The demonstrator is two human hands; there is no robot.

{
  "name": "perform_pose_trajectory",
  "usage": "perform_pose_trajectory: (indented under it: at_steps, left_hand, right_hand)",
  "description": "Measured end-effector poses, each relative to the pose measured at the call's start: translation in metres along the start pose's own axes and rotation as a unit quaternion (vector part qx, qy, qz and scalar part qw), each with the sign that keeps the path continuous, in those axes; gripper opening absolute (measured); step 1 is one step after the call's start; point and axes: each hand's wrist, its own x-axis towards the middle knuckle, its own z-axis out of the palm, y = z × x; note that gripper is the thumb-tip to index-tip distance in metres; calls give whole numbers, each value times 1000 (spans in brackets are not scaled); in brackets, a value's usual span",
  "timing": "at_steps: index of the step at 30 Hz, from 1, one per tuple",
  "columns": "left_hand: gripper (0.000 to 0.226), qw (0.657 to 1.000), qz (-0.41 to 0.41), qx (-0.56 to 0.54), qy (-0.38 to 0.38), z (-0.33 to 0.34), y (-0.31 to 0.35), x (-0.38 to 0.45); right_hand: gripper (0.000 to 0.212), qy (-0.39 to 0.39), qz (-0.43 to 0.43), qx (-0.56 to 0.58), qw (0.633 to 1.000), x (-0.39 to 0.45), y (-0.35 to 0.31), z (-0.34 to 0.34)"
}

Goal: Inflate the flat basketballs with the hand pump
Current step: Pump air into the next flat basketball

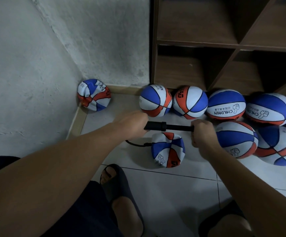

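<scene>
A black hand pump (157,126) lies level above the floor between my hands. My left hand (132,124) grips its barrel end. My right hand (201,134) grips the handle, with the thin rod (180,127) partly drawn out. A black hose (136,144) curves from under my left hand into a crumpled blue, white and orange basketball (168,150) on the tiles just below the pump. Another flat basketball (93,94) slumps in the wall corner.
Several round basketballs, one being (156,100), crowd the floor along the foot of a brown wooden shelf unit (224,43) and at the right. Grey walls close off the left. My feet in dark slides (121,190) stand on the white tiles.
</scene>
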Motion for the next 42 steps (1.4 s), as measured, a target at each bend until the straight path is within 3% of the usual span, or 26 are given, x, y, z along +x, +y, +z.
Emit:
perform_pose_trajectory:
  at_steps: [9,16,21,27,31,35,39,42]
  left_hand:
    - [10,996,49,72,-24,9,15,-5]
    - [11,996,52,69,-14,11,16,-4]
    - [37,999,32,27,18,1,9,1]
    - [40,999,-21,-35,-5,1,-15,1]
    - [40,1000,-8,-17,-9,-1,2,1]
    - [31,1000,-4,11,-9,1,11,1]
    - [39,1000,4,19,-16,6,16,0]
    - [22,999,10,30,-14,8,17,-3]
  right_hand:
    - [24,-14,-26,-42,999,-28,19,52]
    - [23,-27,-48,-51,997,-31,14,54]
    - [22,-70,-15,-13,997,-12,-6,31]
    - [19,-9,31,57,998,17,-9,-30]
    - [19,34,6,-18,999,7,-6,-3]
    - [19,6,-37,-63,997,-8,0,30]
    - [26,-9,-36,-40,999,-15,2,44]
    - [25,-27,-55,-28,998,-24,2,52]
